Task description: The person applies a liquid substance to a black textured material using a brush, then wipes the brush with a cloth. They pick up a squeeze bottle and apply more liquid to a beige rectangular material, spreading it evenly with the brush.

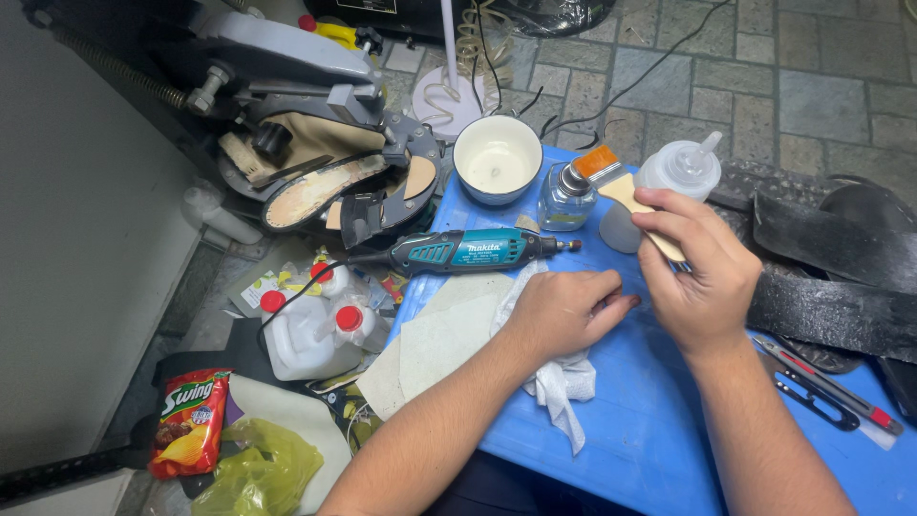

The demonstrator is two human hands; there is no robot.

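Note:
My right hand grips the wooden handle of a small flat paintbrush with orange bristles that point up and away from me. My left hand rests knuckles up on the blue plastic table, fingers curled, pressing on a crumpled white cloth. The fingertips of both hands nearly meet. A teal rotary tool lies just beyond my left hand.
Behind the brush stand a small glass jar, a clear squeeze bottle and a white bowl. Black rubber sole pieces and cutters lie right. White jugs with red caps, a snack bag and a shoe machine sit left.

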